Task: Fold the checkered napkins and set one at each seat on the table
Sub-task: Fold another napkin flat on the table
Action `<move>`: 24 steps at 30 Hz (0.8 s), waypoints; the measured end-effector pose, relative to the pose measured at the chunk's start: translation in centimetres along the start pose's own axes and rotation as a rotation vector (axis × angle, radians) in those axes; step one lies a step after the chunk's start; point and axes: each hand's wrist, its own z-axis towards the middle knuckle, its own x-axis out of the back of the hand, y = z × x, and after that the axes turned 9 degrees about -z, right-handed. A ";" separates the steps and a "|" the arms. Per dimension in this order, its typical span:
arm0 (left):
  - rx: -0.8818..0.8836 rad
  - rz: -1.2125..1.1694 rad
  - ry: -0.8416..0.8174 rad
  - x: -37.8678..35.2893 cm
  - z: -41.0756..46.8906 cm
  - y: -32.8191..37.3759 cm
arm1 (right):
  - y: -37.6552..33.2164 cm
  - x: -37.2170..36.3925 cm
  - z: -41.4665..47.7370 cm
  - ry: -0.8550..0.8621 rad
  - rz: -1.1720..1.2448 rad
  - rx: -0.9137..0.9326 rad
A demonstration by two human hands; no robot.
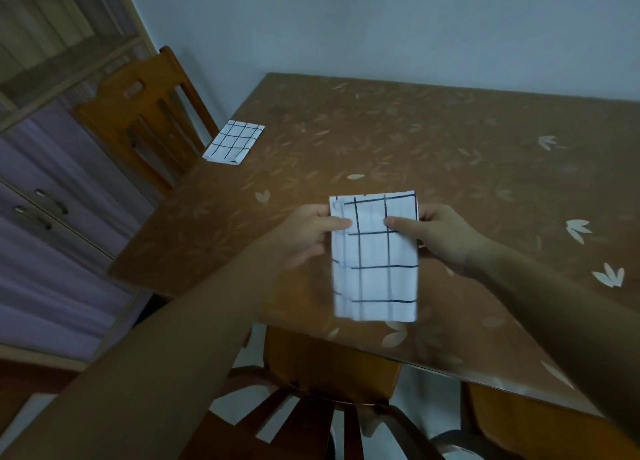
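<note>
left hand (304, 233) + right hand (443, 231) pinch folded rectangular grid-checked napkin (375, 272) | glossy table (450, 141)

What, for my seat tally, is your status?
Left grip, right grip pinching folded napkin over near table edge. Second napkin set by far-left chair. No obstruction seen.

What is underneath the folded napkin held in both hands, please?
The leaf-patterned table shows around the napkin; the patch directly beneath it is covered.

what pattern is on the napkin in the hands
White with a dark grid check, on the napkin in the head view.
</note>
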 end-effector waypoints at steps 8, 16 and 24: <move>-0.070 -0.018 0.113 -1.4 0.4 -0.9 | 0.1 -0.4 -0.4 0.064 0.107 -0.003; -0.069 0.050 0.083 -1.9 0.3 -1.6 | 0.1 -0.8 -0.2 0.231 0.160 0.007; -0.080 0.104 0.232 -1.1 1.1 -3.0 | 1.3 -1.8 -0.2 0.074 0.217 -0.112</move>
